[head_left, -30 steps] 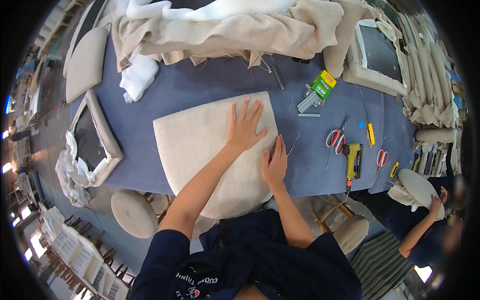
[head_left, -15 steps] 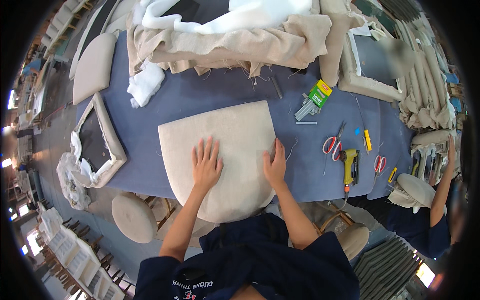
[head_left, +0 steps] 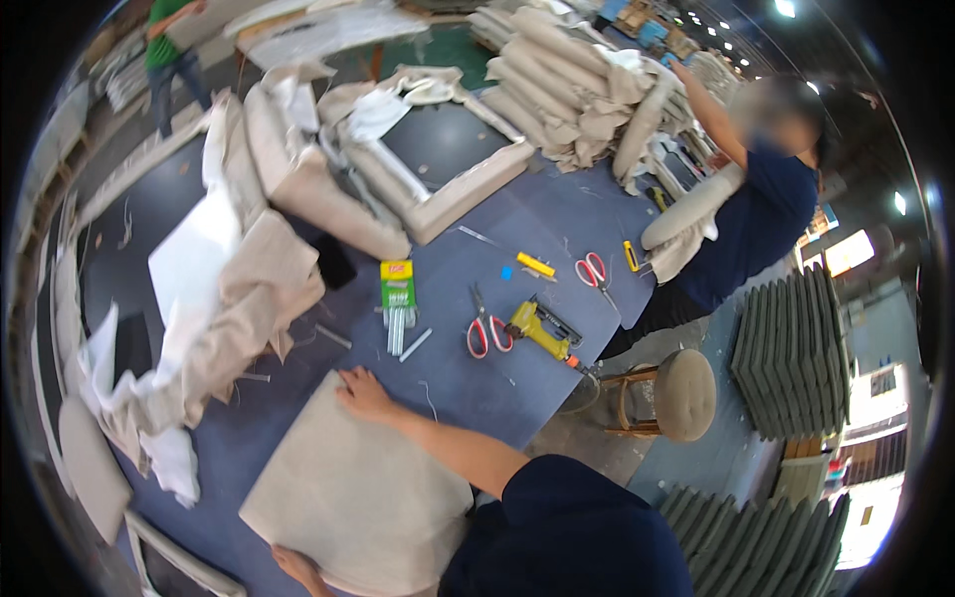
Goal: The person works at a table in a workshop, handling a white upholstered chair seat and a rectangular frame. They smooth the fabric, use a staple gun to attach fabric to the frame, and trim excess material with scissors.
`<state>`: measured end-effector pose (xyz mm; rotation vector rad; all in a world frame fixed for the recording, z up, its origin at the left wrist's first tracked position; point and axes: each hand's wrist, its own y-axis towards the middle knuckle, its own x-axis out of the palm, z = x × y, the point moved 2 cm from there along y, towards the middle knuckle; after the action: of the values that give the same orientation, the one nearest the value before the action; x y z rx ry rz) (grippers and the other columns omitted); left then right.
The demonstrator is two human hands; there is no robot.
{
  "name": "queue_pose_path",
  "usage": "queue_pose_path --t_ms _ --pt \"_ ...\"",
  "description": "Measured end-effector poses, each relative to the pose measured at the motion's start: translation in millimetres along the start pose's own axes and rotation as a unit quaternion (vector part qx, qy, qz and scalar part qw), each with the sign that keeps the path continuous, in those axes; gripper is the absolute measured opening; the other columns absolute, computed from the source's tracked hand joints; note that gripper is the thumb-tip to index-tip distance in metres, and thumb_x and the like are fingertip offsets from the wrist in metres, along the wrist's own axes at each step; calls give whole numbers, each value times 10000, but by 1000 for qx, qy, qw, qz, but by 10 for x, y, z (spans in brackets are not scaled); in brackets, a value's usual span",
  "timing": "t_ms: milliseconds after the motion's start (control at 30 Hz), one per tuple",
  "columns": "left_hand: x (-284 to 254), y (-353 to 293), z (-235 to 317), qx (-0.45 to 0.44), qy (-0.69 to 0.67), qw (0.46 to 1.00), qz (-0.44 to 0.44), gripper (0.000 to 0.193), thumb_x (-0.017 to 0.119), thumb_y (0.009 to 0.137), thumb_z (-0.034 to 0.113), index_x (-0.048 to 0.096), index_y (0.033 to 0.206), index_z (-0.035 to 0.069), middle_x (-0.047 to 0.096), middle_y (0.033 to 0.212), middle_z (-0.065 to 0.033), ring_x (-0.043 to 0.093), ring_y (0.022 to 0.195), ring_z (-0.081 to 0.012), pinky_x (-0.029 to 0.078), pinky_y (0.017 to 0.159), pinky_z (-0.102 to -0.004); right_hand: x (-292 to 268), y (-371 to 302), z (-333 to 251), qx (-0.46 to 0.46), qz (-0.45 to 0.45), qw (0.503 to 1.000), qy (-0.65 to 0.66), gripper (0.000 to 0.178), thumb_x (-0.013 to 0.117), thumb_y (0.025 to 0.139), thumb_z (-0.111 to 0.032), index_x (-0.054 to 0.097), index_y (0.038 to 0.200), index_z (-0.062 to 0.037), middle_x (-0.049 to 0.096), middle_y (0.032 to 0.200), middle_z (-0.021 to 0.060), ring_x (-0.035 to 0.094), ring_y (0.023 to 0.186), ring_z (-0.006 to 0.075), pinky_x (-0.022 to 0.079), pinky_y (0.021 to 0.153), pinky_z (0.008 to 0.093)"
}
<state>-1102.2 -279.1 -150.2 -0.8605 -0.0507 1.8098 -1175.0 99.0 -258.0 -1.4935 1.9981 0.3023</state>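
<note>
A beige upholstered seat cushion lies on the dark blue-grey tabletop in front of me. My right hand is at its upper corner, with bent fingers closed on the edge. Down at the cushion's lower left side, my left hand grips the edge; part of this hand is hidden or outside the view. A green and yellow staple box with staple strips sits beyond the cushion. To its right are red-and-white scissors and a yellow-green staple gun.
Crumpled beige fabric and a padded frame lie across the table. A yellow cutter and second scissors are farther right. A co-worker stands at the right end, near a round stool and stacked grey panels.
My view has swung to the right, bringing the co-worker and stool further in. My hands have shifted from lying on the cushion's top to its edges.
</note>
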Motion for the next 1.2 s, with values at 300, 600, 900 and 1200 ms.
queue_pose_path --t_ms 300,600,900,1200 --pt "-303 -106 196 19 74 996 -56 839 399 1114 525 322 1531 -198 372 1578 -415 408 1462 -516 362 1201 -510 -513 -241 -505 100 -54 988 105 793 559 1013 -608 420 1549 -41 522 1493 298 506 1404 461 441 1123 518" --pt "-1204 -624 569 323 124 925 155 814 392 1116 549 326 1586 -113 277 1640 -395 299 1543 -478 226 1297 -480 -2244 -1582 -1733 -233 189 887 351 589 711 1031 -310 466 1483 -24 653 1350 193 645 1243 270 506 1029 373" --pt "-736 -1113 1192 588 -129 763 235 615 491 1107 424 509 1475 -68 582 1452 -296 597 1311 -403 467 1110 -456 -3093 -2418 -1629 -328 302 838 316 676 780 977 -320 479 1498 -12 595 1392 116 564 1287 215 432 1109 369" --pt "-1150 -1696 1246 -50 195 945 -256 579 555 1093 419 564 1456 -31 642 1397 -257 620 1283 -392 486 1102 -466 -3025 -2117 -1093 -330 240 863 296 700 799 940 -358 513 1483 -20 567 1396 153 559 1286 294 447 1079 392"
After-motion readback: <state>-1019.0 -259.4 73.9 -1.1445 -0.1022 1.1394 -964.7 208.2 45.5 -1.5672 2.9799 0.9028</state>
